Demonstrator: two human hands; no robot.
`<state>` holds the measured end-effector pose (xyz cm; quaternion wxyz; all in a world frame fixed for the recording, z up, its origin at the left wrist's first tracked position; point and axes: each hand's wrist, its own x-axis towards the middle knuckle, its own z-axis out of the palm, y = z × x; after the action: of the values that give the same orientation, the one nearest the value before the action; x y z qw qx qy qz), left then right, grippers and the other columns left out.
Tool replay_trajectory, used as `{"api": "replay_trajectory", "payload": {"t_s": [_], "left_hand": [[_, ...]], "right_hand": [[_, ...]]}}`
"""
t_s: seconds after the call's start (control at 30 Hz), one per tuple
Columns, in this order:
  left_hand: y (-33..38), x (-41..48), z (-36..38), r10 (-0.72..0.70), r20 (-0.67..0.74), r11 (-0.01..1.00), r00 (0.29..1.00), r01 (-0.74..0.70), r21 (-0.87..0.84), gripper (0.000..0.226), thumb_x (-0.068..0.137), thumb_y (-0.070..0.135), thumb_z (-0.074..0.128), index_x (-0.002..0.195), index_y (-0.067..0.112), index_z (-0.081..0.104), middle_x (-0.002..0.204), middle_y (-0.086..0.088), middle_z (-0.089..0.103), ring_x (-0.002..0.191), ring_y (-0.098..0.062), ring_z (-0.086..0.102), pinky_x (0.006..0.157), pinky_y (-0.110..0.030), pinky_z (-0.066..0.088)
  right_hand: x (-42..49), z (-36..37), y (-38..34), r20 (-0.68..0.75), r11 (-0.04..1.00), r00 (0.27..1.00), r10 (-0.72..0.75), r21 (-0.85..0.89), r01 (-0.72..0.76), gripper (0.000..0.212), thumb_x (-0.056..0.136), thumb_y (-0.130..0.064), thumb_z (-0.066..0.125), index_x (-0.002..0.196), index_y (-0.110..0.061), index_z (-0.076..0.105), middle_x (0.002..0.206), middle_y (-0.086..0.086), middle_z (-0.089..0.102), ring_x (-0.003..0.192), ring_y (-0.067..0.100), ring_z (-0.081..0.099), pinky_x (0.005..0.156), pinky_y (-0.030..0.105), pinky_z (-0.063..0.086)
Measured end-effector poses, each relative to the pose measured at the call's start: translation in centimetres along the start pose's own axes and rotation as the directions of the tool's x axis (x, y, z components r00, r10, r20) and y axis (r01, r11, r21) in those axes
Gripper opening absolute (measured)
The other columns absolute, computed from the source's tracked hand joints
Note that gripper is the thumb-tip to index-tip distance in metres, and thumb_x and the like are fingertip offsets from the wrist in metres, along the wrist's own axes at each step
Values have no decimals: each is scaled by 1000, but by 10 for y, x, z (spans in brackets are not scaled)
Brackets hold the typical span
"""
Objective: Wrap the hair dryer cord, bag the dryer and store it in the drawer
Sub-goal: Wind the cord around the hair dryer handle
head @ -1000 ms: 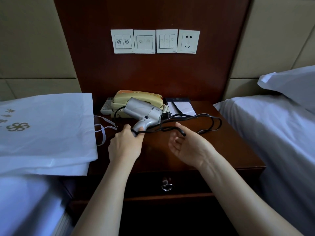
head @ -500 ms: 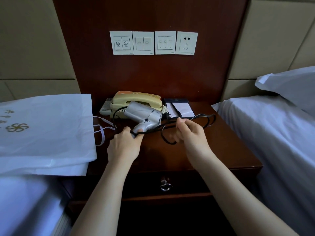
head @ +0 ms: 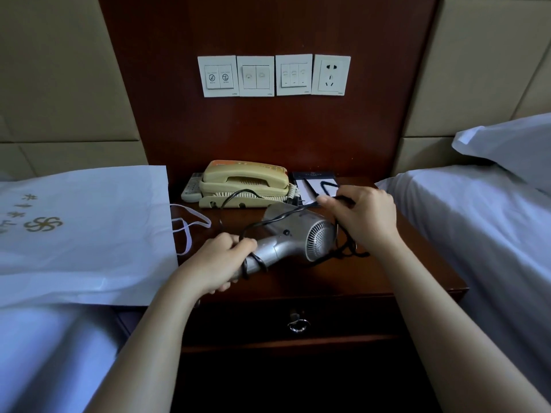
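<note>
Left hand (head: 219, 260) grips silver dryer (head: 293, 236) handle; right hand (head: 365, 216) pinches thin black cord (head: 268, 222).

Hotel bedroom, wooden nightstand (head: 402, 272) between a white-sheeted bed (head: 477, 234) at 3 o'clock and a second bed (head: 44, 353) at 8, corded telephone (head: 244, 181) and notepad (head: 313, 186) at 12, bedside switch plates (head: 256, 76) and socket (head: 331, 75) above, padded wall panels (head: 59, 70), white logo bag (head: 89, 234) at 9.

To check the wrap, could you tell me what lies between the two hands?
In the head view, the hair dryer and its black cord span left hand to right hand.
</note>
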<state>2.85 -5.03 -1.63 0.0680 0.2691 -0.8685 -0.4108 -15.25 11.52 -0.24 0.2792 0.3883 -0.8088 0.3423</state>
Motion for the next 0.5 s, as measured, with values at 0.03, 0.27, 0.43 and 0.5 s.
{"api": "replay_trajectory", "payload": {"t_s": [0.03, 0.27, 0.43, 0.5], "left_hand": [[2, -2, -1, 2, 25, 1000, 1000, -2, -9, 28, 92, 42, 42, 87, 18, 55, 56, -2, 47, 36, -14, 41, 37, -18, 26], [17, -5, 7, 164, 246, 975, 955, -120, -186, 42, 100, 30, 34, 67, 8, 50, 39, -2, 48, 31, -15, 39, 36, -17, 24], [10, 1, 13, 174, 300, 949, 938, -78, -306, 47, 99, 25, 33, 63, -1, 48, 39, -8, 45, 27, -16, 37, 34, -14, 23], [9, 3, 16, 217, 333, 910, 918, -66, -410, 52, 98, 26, 34, 68, -14, 50, 41, -12, 44, 25, -15, 36, 33, -13, 24]], "right_hand": [[1, 1, 3, 17, 1000, 1000, 15, 24, -16, 58, 77, -63, 52, 56, -9, 52, 46, 2, 43, 50, 24, 50, 48, 35, 36], [0, 1, 28, 90, 947, 989, 119, 289, -141, 52, 88, -36, 61, 48, -9, 41, 44, 9, 42, 45, 19, 38, 47, 36, 32], [-7, 9, 39, 162, 940, 972, 170, 271, -209, 54, 84, -49, 60, 48, -12, 44, 48, 17, 53, 47, 26, 47, 49, 45, 42], [-14, 19, 43, 265, 881, 936, 233, 349, -318, 44, 71, -56, 57, 51, -16, 57, 52, 4, 62, 63, 37, 61, 62, 52, 50]]}}
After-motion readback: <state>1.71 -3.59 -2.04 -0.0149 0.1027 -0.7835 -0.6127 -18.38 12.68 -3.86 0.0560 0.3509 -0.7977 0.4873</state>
